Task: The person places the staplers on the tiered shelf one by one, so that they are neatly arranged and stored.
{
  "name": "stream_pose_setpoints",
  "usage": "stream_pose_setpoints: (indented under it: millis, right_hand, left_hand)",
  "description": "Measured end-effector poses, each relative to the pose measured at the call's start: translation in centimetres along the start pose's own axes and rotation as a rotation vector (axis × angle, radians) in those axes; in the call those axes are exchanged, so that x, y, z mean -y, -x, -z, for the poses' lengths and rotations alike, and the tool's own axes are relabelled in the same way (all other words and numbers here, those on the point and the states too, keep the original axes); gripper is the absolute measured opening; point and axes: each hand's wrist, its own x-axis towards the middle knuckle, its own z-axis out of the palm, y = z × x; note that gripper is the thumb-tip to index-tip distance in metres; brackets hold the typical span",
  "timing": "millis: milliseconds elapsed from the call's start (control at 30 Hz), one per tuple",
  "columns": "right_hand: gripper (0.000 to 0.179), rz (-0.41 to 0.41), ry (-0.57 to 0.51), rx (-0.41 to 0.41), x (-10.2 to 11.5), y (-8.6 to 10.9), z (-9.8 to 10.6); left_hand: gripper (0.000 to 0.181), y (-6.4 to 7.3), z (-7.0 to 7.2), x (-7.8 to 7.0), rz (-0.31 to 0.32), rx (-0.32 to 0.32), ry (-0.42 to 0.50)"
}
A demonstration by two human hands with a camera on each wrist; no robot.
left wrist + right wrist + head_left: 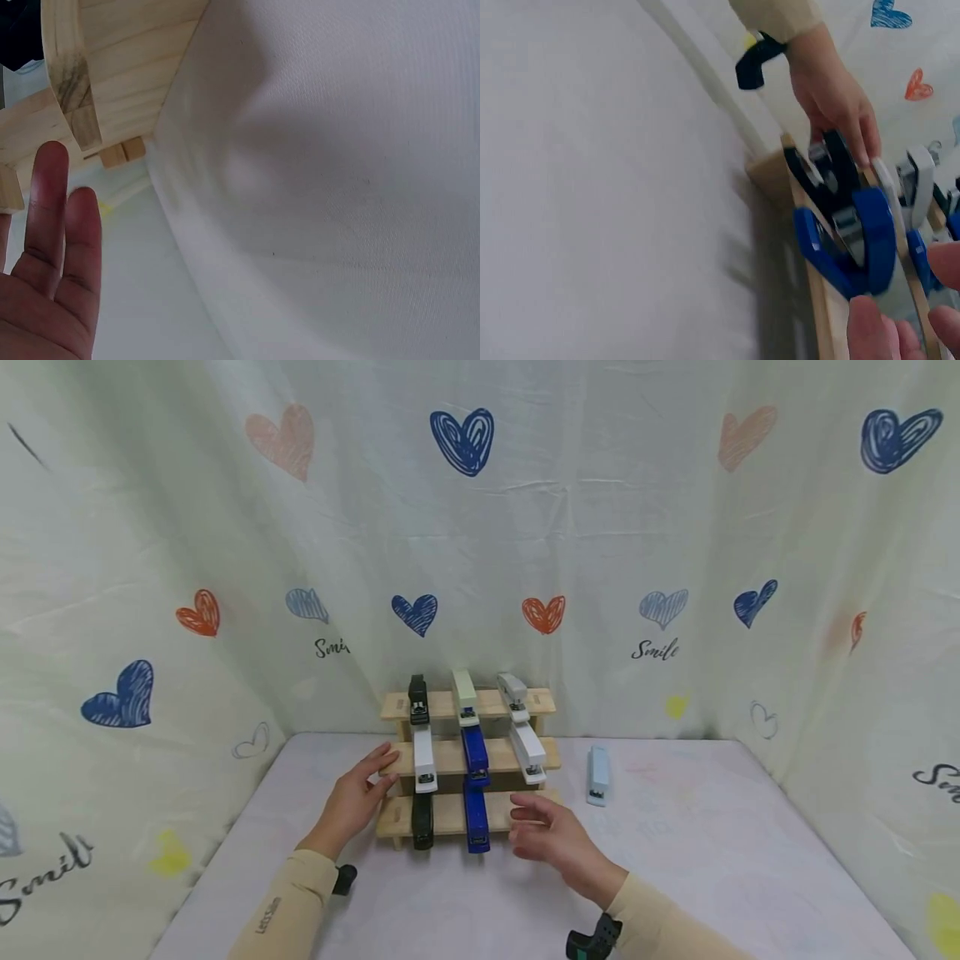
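A three-tier wooden rack (448, 814) holds several staplers. My left hand (358, 793) grips the left end of its middle shelf, fingertips on top and thumb at the front edge; two of its fingers (46, 217) stretch out straight in the left wrist view. At the right end of the bottom shelf is my right hand (551, 839), fingers loosely bent and holding nothing. Nearest to it on that shelf sits a blue stapler (476, 818), with a black stapler (422, 820) further left. In the right wrist view, the right thumb (868, 326) appears just below the blue stapler.
On the middle shelf are a white stapler (423, 758), another blue stapler (475, 752) and a second white one. Black, pale green (465, 697) and light grey staplers occupy the top. A light blue stapler (597, 774) lies on the table right of the rack. A patterned curtain (480, 543) hangs behind.
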Motion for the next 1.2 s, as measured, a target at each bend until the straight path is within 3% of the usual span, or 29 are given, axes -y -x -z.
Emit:
stream_pose_setpoints:
  millis: [100,333,500,667,933,1200]
  right_hand:
    - [0.060,-0.013,0.047,-0.043,0.6,0.3,3.0]
    - [0.054,-0.045,0.124,-0.259,0.5,-1.0,10.9]
    - [0.060,-0.115,0.111,-0.295,-0.2,-2.1,14.7]
    - [0.065,-0.156,0.089,-0.267,-1.0,-3.2,15.8]
    - [0.068,-0.244,0.081,-0.259,-1.5,-4.7,15.4]
    - [0.066,-0.251,0.120,-0.287,-1.6,-5.5,15.3]
  left_hand:
    - [0.042,0.0,0.1,0.1,-0.014,0.007,0.011]
    - [0.042,-0.1,0.5,0.3,-0.011,0.016,0.067]
    - [0.043,-0.3,0.5,0.3,0.024,0.046,0.145]
    - [0.043,-0.5,0.4,0.2,0.044,0.048,0.169]
    - [0.042,-0.7,0.2,0.4,0.033,0.028,0.133]
    - [0.042,-0.7,0.3,0.0,0.065,0.035,0.155]
